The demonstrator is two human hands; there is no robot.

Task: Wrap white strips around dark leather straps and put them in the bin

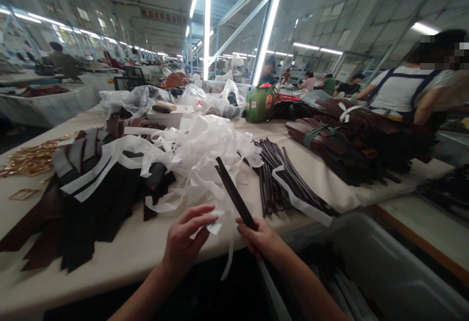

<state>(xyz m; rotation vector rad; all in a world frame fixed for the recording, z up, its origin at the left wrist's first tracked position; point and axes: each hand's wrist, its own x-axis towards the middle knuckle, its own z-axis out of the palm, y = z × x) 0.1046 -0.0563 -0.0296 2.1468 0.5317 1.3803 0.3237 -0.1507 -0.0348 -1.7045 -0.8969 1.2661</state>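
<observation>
Where visible, right fingers (249, 236) around strip (236, 198)

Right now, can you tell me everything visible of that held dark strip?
The dark strip is long, narrow, nearly black, perhaps leather, with a notched-looking tip. Gripped by the right hand, it slants up and leftward, tip seen against white scraps. A paler length hangs below the hand, possibly the same piece.
</observation>
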